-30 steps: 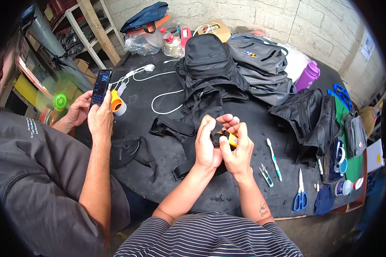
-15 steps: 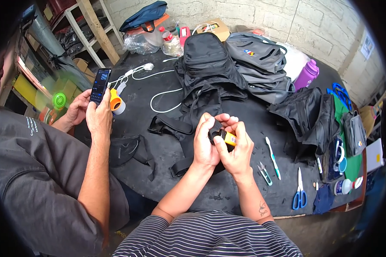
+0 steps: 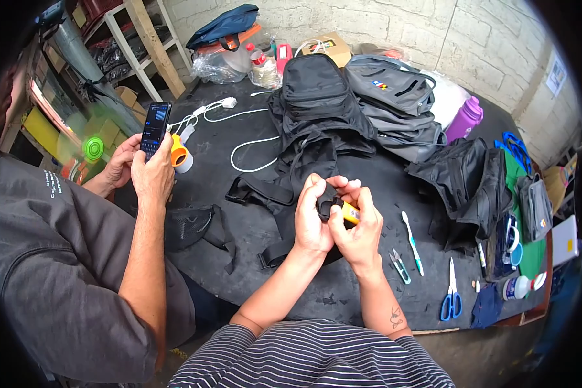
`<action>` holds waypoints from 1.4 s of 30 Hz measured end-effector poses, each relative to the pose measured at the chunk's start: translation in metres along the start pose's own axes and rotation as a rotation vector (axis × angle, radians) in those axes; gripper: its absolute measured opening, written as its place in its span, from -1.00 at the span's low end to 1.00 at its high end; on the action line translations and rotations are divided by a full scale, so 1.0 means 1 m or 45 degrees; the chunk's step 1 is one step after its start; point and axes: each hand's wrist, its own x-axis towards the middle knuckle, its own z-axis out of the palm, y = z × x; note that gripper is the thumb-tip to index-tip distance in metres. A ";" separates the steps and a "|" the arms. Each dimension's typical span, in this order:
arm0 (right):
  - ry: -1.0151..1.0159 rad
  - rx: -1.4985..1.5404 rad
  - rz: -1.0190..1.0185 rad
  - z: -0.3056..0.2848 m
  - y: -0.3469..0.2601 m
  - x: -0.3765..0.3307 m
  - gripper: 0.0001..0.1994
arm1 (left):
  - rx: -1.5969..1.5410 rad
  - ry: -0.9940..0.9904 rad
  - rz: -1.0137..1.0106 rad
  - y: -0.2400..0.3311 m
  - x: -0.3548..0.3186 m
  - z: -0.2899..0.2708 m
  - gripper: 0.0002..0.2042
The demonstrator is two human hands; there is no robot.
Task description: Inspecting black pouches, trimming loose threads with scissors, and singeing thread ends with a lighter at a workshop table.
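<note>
Above the near middle of the table, my two hands meet. My left hand (image 3: 312,213) is closed on a piece of black strap (image 3: 328,194), whose lower part is hidden between the palms. My right hand (image 3: 357,229) grips what looks like a yellow lighter (image 3: 350,213), with its thumb at the end by the strap. No flame can be made out. Just beyond them lies a black backpack (image 3: 313,84), its straps (image 3: 255,191) spread toward me.
A grey backpack (image 3: 394,107) and a purple bottle (image 3: 465,119) stand at the back. To my right lie thread snips (image 3: 399,266), a toothbrush (image 3: 412,242), blue-handled scissors (image 3: 451,297) and a black bag (image 3: 462,187). At left a person holds a phone (image 3: 155,129), near a tape roll (image 3: 180,155).
The view has shifted slightly, so the table's things sit a little lower and to the right. My hands keep their hold on the strap and lighter with barely any movement.
</note>
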 end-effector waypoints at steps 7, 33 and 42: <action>-0.086 0.649 0.251 -0.009 0.005 0.000 -0.81 | 0.359 -0.006 0.117 -0.002 -0.002 0.015 -0.90; -0.085 0.077 0.126 -0.010 -0.001 -0.002 -0.74 | 0.382 -0.106 0.154 0.010 -0.005 0.008 -0.77; -0.033 -0.131 -0.024 -0.006 -0.005 0.004 -0.80 | 0.271 -0.068 0.046 0.012 -0.003 0.004 -0.79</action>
